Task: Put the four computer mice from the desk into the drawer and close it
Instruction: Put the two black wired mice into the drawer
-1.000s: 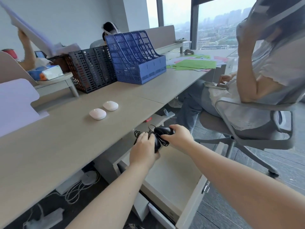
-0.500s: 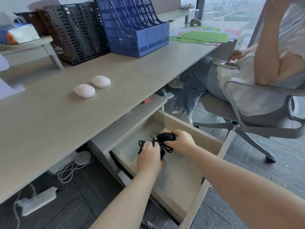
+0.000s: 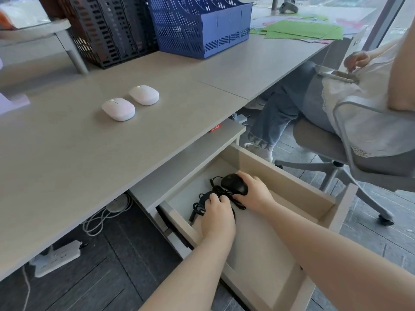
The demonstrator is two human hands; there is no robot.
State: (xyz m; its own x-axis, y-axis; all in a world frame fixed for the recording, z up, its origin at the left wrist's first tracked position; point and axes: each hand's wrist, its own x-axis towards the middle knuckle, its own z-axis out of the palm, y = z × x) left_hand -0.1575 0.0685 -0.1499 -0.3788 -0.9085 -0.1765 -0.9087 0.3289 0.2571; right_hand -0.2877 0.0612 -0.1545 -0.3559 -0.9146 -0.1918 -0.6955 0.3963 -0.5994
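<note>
Mice, four in all. Two black wired ones: we have lowered them from above the drawer (image 3: 289, 189) down onto its floor since a second ago. Right hand (image 3: 253, 194) is closed over one black mouse (image 3: 234, 184); left hand (image 3: 216, 217) covers the other, cords (image 3: 199, 207) tangled beside. Two white mice (image 3: 118, 108) (image 3: 144, 95) remain on the desk (image 3: 67, 153). Drawer otherwise bare and fully open; we judge the task half done.
</note>
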